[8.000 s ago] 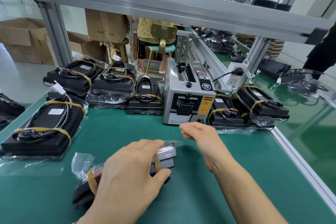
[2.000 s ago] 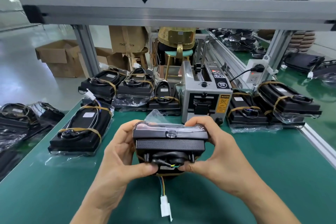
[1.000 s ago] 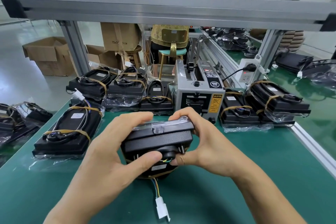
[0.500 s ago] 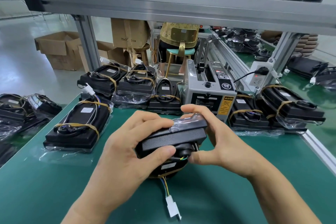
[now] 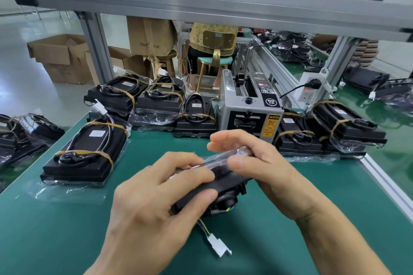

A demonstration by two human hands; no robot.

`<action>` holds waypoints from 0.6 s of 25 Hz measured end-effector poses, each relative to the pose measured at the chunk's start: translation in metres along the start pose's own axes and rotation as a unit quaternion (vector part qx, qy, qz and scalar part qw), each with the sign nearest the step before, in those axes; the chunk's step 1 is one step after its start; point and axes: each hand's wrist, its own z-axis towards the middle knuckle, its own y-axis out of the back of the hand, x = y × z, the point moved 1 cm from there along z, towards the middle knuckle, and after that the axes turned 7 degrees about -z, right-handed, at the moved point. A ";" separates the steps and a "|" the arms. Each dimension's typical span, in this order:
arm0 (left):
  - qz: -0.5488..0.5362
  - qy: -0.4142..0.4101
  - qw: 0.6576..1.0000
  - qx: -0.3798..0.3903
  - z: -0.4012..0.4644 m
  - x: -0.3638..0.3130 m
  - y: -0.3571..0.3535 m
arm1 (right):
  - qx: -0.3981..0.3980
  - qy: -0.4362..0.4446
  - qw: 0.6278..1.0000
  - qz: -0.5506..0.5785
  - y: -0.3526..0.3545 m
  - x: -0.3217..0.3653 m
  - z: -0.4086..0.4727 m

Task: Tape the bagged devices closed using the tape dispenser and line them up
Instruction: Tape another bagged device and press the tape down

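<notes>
From the head camera, two hands hold one black device (image 5: pixel 220 182) in a clear bag just above the green counter (image 5: pixel 67 230), near the middle. The left hand (image 5: pixel 156 203) grips the near end of the device, with its thumb curled under the black edge and its fingers on top of the bag. The right hand (image 5: pixel 257 167) holds the far end, with its thumb pressing on the clear bag and its fingers curled around the back. The device is tilted, with its right end higher. A thin bunch of wires hangs from under it, and a small white plug (image 5: pixel 218 246) at the end lies on the counter. Behind the hands stands the grey tape dispenser (image 5: pixel 248 107), with a yellow sticker on its front. To its left is a row of black bagged devices (image 5: pixel 156 102) with tan bands around them, and one big bagged device (image 5: pixel 87 152) lies closer, on the left part of the counter. To the right of the tape dispenser, more bagged devices (image 5: pixel 330 129) sit side by side. A white power strip (image 5: pixel 309 89) is fixed to a metal post behind them. Far back, a person (image 5: pixel 214 35) sits on a stool, and brown cardboard boxes (image 5: pixel 64 58) stand on the floor.
</notes>
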 end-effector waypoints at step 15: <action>-0.014 0.023 0.999 0.046 0.001 0.002 -0.001 | -0.083 0.021 0.996 0.033 -0.011 -0.006 0.007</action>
